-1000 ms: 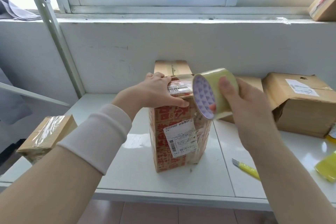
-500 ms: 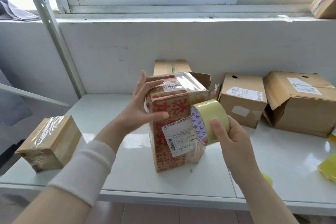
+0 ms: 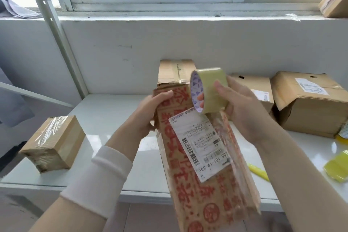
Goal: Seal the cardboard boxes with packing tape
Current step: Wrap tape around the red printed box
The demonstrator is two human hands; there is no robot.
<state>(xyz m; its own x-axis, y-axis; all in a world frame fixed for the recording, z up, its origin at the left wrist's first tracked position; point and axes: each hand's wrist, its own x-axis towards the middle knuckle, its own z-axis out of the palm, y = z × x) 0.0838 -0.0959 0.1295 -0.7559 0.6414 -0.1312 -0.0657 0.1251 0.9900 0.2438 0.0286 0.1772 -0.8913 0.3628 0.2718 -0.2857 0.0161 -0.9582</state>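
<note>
White table spreads beneath your arms, and nearest to you the long cardboard box with red print tips toward you, its near end hanging past the table's front edge and blurred. A white shipping label with barcodes lies across its upturned face. Your left grip, a white sleeve pushed up the forearm, is clenched on the box's left edge near its far end, fingers curled over the top. Your right grip grasps the roll of packing tape at the box's far end, thumb on the roll's outer face and a fingertip showing inside the core; whether the roll touches the cardboard cannot be told. On the table to the right of the box lies a yellow utility knife, and a yellow object, too blurred to name, sits at the right edge. To the left, near the table's corner, rests a small box wrapped in clear tape. Behind the held box an upright box stands against the wall, with a mid-sized box and a large box with a torn flap lined up to its right. On the window sill above rest a grey cloth at left and another box at right.
</note>
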